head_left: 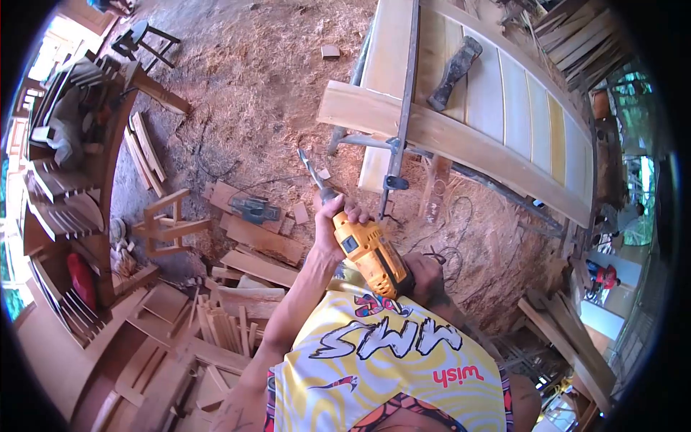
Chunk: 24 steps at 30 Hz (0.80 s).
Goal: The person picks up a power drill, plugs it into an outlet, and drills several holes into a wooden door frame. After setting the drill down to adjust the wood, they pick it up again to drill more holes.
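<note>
A yellow and black power drill is held close to my body, its long bit pointing up and away to the left. My left hand is wrapped round the front of the drill, near the chuck. Behind the drill's rear end is my right hand, partly hidden by the tool; its fingers are closed, but its grip is too hidden to make out. Beyond the drill, a paneled wooden door lies on a stand with a metal bar clamp across it. A dark hammer-like tool rests on the panels.
Shelves of curved wooden parts stand at the left. A small wooden frame, loose boards and a dark power tool lie on the shaving-covered floor. More planks lean at the right, with a person in red farther off.
</note>
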Each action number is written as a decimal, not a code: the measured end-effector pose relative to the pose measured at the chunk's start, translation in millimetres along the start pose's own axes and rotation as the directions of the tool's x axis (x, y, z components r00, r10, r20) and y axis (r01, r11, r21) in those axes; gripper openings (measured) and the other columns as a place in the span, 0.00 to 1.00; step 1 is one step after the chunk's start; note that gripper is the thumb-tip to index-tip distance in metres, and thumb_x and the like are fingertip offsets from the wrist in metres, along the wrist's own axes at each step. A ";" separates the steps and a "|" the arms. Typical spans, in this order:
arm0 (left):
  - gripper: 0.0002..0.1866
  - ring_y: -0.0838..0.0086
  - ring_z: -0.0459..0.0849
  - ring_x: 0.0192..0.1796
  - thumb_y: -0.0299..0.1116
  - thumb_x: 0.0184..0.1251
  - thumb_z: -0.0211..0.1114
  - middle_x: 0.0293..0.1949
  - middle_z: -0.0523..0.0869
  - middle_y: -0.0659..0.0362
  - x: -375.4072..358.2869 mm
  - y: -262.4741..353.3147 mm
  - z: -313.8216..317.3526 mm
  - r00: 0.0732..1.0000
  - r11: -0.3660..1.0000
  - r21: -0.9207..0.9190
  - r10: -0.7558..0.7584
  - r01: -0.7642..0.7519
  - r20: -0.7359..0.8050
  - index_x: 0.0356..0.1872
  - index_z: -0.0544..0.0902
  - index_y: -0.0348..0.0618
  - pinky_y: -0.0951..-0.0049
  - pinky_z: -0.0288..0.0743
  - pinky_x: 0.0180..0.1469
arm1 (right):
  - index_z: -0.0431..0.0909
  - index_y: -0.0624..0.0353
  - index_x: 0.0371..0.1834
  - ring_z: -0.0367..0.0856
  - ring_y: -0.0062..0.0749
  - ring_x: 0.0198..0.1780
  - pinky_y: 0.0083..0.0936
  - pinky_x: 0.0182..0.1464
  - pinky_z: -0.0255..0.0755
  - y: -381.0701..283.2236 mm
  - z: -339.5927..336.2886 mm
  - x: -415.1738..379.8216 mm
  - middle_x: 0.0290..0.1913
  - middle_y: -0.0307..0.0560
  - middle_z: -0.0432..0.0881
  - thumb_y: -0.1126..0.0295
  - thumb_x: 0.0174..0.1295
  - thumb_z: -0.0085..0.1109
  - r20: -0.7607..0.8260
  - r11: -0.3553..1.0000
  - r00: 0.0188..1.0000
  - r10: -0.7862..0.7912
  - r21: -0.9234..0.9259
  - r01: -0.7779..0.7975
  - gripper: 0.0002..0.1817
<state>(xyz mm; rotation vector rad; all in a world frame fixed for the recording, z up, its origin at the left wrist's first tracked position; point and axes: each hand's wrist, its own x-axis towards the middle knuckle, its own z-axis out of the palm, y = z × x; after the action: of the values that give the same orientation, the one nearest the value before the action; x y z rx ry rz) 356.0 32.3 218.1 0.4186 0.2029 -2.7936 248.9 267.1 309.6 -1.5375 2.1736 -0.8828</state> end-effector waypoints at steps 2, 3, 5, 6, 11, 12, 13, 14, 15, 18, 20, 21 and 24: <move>0.17 0.62 0.83 0.41 0.45 0.81 0.66 0.26 0.81 0.61 9.0 23.2 1.1 1.000 0.999 -0.035 -0.023 0.023 0.011 0.31 0.78 0.49 0.55 0.79 0.61 | 0.83 0.63 0.51 0.91 0.59 0.40 0.47 0.39 0.83 0.1 12.1 16.8 0.41 0.58 0.87 0.60 0.57 0.79 -0.025 1.000 1.000 -0.009 -0.026 0.008 0.24; 0.17 0.62 0.83 0.41 0.44 0.81 0.66 0.26 0.81 0.61 15.8 33.7 8.6 1.000 0.998 -0.050 -0.027 0.026 -0.016 0.31 0.78 0.49 0.55 0.79 0.61 | 0.83 0.63 0.51 0.91 0.59 0.40 0.47 0.40 0.83 -5.2 12.2 32.0 0.41 0.58 0.87 0.60 0.57 0.79 -0.023 1.000 1.000 0.007 -0.024 -0.008 0.24; 0.17 0.68 0.84 0.42 0.46 0.81 0.67 0.28 0.82 0.64 40.8 60.2 14.7 0.998 0.999 0.003 -0.051 0.051 -0.033 0.31 0.81 0.49 0.56 0.82 0.61 | 0.83 0.63 0.52 0.91 0.60 0.42 0.49 0.41 0.83 -3.4 21.3 59.6 0.41 0.59 0.87 0.62 0.57 0.79 -0.059 0.999 0.997 0.042 -0.008 -0.043 0.23; 0.17 0.67 0.84 0.42 0.46 0.81 0.67 0.28 0.83 0.64 57.8 73.0 16.6 0.995 0.997 0.038 -0.063 0.066 -0.074 0.31 0.81 0.48 0.56 0.81 0.61 | 0.83 0.63 0.52 0.91 0.61 0.42 0.49 0.41 0.83 -1.1 25.6 71.5 0.42 0.59 0.87 0.63 0.58 0.79 -0.075 0.997 0.994 0.074 0.018 -0.073 0.23; 0.17 0.61 0.87 0.42 0.42 0.80 0.68 0.28 0.85 0.58 143.1 118.3 56.5 0.954 0.967 0.092 -0.214 0.237 -0.211 0.29 0.82 0.46 0.54 0.83 0.58 | 0.85 0.64 0.55 0.91 0.63 0.44 0.51 0.45 0.85 8.4 36.2 133.3 0.44 0.60 0.88 0.62 0.59 0.82 -0.152 0.964 0.956 0.252 0.119 -0.236 0.26; 0.17 0.58 0.88 0.43 0.42 0.79 0.68 0.28 0.86 0.57 162.9 128.5 63.5 0.943 0.952 0.113 -0.256 0.284 -0.212 0.28 0.83 0.45 0.53 0.84 0.58 | 0.85 0.64 0.56 0.91 0.64 0.44 0.51 0.46 0.85 14.9 40.9 146.0 0.44 0.60 0.89 0.61 0.58 0.83 -0.167 0.949 0.939 0.302 0.148 -0.279 0.27; 0.18 0.57 0.89 0.43 0.42 0.79 0.67 0.29 0.88 0.55 181.6 139.7 68.4 0.914 0.930 0.108 -0.315 0.350 -0.255 0.28 0.83 0.44 0.52 0.84 0.57 | 0.86 0.64 0.58 0.92 0.63 0.46 0.50 0.49 0.85 19.1 46.3 157.6 0.45 0.60 0.89 0.58 0.57 0.86 -0.148 0.925 0.922 0.358 0.186 -0.330 0.31; 0.18 0.57 0.89 0.42 0.43 0.79 0.67 0.29 0.88 0.55 201.4 150.6 72.7 0.887 0.909 0.113 -0.354 0.400 -0.297 0.28 0.83 0.44 0.52 0.85 0.55 | 0.86 0.64 0.58 0.92 0.63 0.46 0.50 0.49 0.86 17.1 47.5 169.4 0.46 0.60 0.89 0.57 0.57 0.85 -0.158 0.897 0.891 0.426 0.203 -0.392 0.31; 0.18 0.58 0.89 0.42 0.44 0.79 0.67 0.29 0.88 0.55 218.2 157.2 73.8 0.859 0.892 0.114 -0.376 0.437 -0.349 0.29 0.83 0.45 0.52 0.86 0.54 | 0.86 0.65 0.58 0.92 0.62 0.47 0.49 0.50 0.86 15.2 52.2 180.1 0.46 0.61 0.90 0.57 0.57 0.85 -0.182 0.867 0.855 0.486 0.221 -0.446 0.31; 0.18 0.60 0.90 0.42 0.46 0.78 0.69 0.30 0.88 0.56 247.5 167.8 89.1 0.734 0.809 0.094 -0.469 0.580 -0.491 0.30 0.83 0.47 0.52 0.88 0.51 | 0.86 0.66 0.57 0.94 0.61 0.46 0.47 0.49 0.86 -18.5 43.3 208.7 0.45 0.61 0.91 0.56 0.57 0.86 -0.154 0.726 0.717 0.680 0.279 -0.629 0.31; 0.18 0.63 0.90 0.41 0.48 0.77 0.71 0.33 0.89 0.57 255.3 155.9 104.5 0.662 0.749 0.096 -0.509 0.655 -0.550 0.31 0.82 0.49 0.56 0.88 0.52 | 0.87 0.67 0.57 0.94 0.60 0.45 0.46 0.47 0.86 -30.5 26.6 220.6 0.44 0.61 0.92 0.57 0.56 0.86 -0.148 0.686 0.673 0.724 0.257 -0.681 0.31; 0.18 0.63 0.90 0.41 0.49 0.77 0.71 0.33 0.89 0.58 258.8 148.7 103.1 0.634 0.727 0.058 -0.554 0.684 -0.540 0.31 0.82 0.49 0.57 0.89 0.52 | 0.87 0.68 0.54 0.94 0.59 0.43 0.45 0.46 0.86 -44.0 18.2 226.7 0.44 0.61 0.92 0.61 0.54 0.86 -0.182 0.622 0.598 0.781 0.307 -0.720 0.29; 0.17 0.63 0.91 0.41 0.48 0.78 0.71 0.34 0.90 0.59 270.2 132.4 110.7 0.504 0.625 -0.060 -0.679 0.778 -0.534 0.32 0.82 0.50 0.57 0.89 0.53 | 0.87 0.69 0.52 0.94 0.59 0.43 0.45 0.48 0.85 -72.8 -18.0 243.2 0.43 0.63 0.92 0.64 0.55 0.83 -0.093 0.438 0.437 0.895 0.377 -0.816 0.25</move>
<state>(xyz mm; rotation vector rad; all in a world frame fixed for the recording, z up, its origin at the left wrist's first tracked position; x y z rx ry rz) 123.5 -188.3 227.9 1.4595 0.2837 -3.4694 203.3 29.9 390.0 0.0166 2.4178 -0.9613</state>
